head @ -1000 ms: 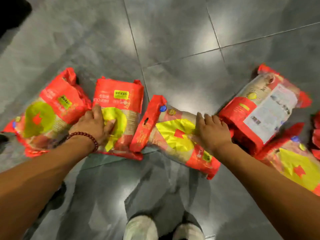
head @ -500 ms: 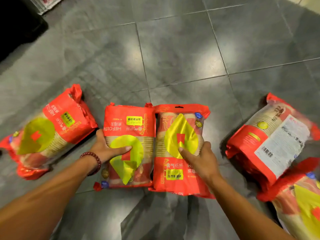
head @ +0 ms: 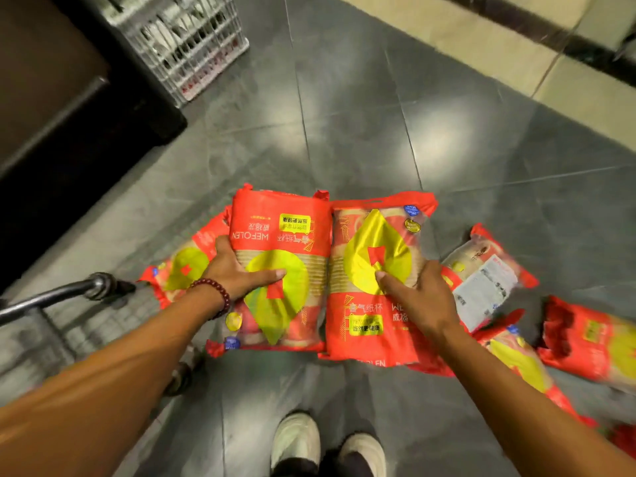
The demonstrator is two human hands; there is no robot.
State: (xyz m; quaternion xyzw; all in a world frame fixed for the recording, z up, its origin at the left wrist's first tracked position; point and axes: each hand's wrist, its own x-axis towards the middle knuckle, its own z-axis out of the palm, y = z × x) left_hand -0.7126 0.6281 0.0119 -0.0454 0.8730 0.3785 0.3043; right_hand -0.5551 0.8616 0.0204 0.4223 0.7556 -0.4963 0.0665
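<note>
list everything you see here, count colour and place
left pack: 1, red and yellow, held, centre
right pack: 1, red and yellow, held, touching left pack
floor packs: at least 4, red and yellow, one left, rest right
crate: 1, white, top left
cabinet: 1, dark, left
metal bar: 1, silver, left edge
floor: 1, grey tiles
shoes: 2, white, bottom centre
bracelet: 1, dark red beads, left wrist
left grip: 1, bare hand, on left pack
right grip: 1, bare hand, on right pack
</note>
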